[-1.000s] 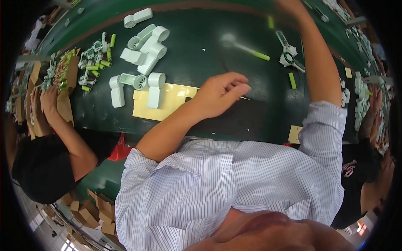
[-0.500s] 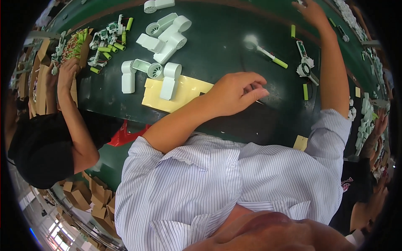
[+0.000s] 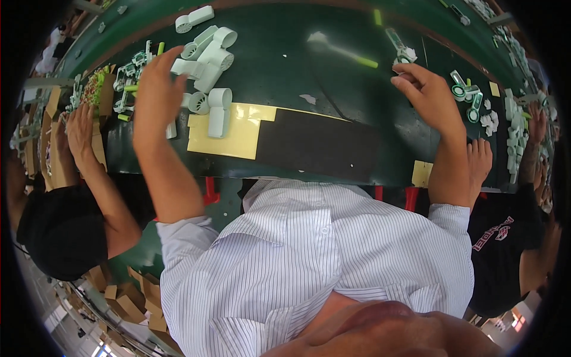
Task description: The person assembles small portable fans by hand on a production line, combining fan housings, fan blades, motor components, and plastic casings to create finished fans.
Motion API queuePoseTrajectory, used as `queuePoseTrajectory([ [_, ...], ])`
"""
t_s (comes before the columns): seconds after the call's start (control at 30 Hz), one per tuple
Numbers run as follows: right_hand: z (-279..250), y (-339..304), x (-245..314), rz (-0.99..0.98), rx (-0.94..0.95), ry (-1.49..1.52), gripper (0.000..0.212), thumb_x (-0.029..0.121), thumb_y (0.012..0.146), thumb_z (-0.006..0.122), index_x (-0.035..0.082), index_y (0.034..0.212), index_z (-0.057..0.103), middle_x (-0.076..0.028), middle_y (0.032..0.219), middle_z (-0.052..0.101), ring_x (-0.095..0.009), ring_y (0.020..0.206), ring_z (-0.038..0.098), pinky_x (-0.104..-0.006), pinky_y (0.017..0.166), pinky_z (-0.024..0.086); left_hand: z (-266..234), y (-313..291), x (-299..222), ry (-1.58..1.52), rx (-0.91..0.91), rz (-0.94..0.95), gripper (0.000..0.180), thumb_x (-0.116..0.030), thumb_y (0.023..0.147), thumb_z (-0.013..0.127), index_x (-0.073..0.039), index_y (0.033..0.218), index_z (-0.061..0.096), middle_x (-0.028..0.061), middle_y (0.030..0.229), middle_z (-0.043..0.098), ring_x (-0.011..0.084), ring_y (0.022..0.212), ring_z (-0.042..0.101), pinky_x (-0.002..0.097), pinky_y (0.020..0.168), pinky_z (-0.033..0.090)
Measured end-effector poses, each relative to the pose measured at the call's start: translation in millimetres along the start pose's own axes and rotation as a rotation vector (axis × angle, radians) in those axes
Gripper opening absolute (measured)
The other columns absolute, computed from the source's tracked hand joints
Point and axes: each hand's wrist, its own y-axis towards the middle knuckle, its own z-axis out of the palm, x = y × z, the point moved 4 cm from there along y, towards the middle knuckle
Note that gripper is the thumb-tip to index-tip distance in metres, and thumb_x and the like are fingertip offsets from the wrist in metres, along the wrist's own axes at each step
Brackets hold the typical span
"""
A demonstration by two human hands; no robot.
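My left hand [image 3: 156, 98] hangs open at the left, thumb apart from the other fingers, in front of a pile of circuit-board assemblies with green battery cells [image 3: 126, 87]. Pale mint plastic housings [image 3: 209, 59] lie just right of it, some partly hidden behind its fingers. My right hand [image 3: 427, 98] is curled at the near end of a circuit-board assembly [image 3: 395, 43], thumb and fingers closed round its lower part, which they mostly hide. A green cell [image 3: 377, 18] lies at that assembly's far end.
A yellow sheet [image 3: 223, 143] and a black mat [image 3: 315, 143] lie at the near edge. A white part with a green cell [image 3: 367, 62] sits at the centre. Ring-shaped mint parts [image 3: 467, 95] are beyond my right forearm. Co-workers' arms [image 3: 98, 140] flank me.
My left hand has swung left from the table's middle to the pile. My right hand has come back from the far edge to the circuit-board assembly. The whole view has shifted.
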Motion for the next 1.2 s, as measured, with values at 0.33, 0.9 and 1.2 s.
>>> queuePoseTrajectory([
  [0.33,44.5,-13.0,-4.8,-0.047,0.187,0.057,0.032,0.026,0.087,0.064,0.002,0.108,0.066,-0.013,0.087,0.069,-0.027,0.079,0.066,-0.0337,0.074,0.051,27.6,25.6,52.3,0.082,0.347,0.069,0.039,-0.004,0.073,0.073,-0.006,0.107,0.055,0.0171,0.111,0.061,0.0373,0.099,0.060,0.0441,0.082,0.048],
  [0.9,85.0,63.7,14.1,0.236,0.327,0.263,0.054,0.054,0.094,0.047,0.004,0.108,0.063,-0.011,0.081,0.064,-0.020,0.063,0.062,-0.0307,0.055,0.049,80.5,-31.1,-97.4,-1.688,0.495,-0.408,0.029,-0.019,0.087,0.070,-0.005,0.111,0.063,-0.0005,0.091,0.062,0.0087,0.076,0.058,0.0213,0.063,0.046],
  [1.2,91.8,98.9,0.4,0.069,0.153,-0.287,0.057,0.056,0.091,0.049,0.004,0.090,0.072,-0.019,0.092,0.068,-0.037,0.092,0.064,-0.0439,0.080,0.050,87.4,-23.9,-113.6,-1.620,0.203,-0.414,0.021,-0.010,0.088,0.066,-0.005,0.106,0.056,0.0040,0.098,0.061,0.0146,0.088,0.061,0.0253,0.076,0.051],
])
